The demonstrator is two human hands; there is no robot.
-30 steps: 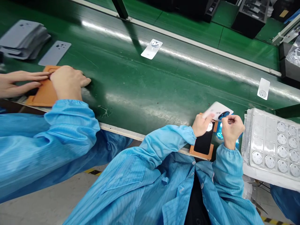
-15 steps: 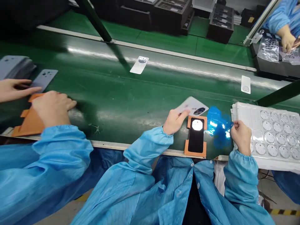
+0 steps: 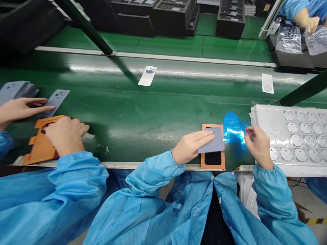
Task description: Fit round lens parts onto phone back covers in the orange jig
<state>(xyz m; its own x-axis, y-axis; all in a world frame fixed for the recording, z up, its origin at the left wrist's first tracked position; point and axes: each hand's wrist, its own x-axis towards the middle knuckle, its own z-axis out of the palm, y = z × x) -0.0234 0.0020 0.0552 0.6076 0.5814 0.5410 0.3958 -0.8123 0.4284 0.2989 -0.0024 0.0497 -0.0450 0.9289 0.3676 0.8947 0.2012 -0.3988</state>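
Note:
A greyish-lavender phone back cover (image 3: 213,139) is in my left hand (image 3: 192,144), fingers on its upper face and the thumb out of sight. It is over the orange fixture (image 3: 212,165), hiding the white disc and much of the black insert. Whether it touches the fixture, I cannot tell. Blue transparent film (image 3: 233,127) lies on the green surface right of the fixture. Close to the film's right edge is my right hand (image 3: 259,144), its fingers bent with a small gap to the thumb; I see nothing in it.
A clear tray of round white discs (image 3: 286,154) stands on the right. Two pale covers (image 3: 147,76) lie farther back. At left, a co-worker's hands (image 3: 67,134) work at another orange fixture (image 3: 42,144) beside stacked covers. A green post (image 3: 302,89) slants behind the tray.
My left hand has turned the back cover over and brought it down over the fixture. The right hand's fingers have loosened from the blue film's edge. The camera view has shifted slightly.

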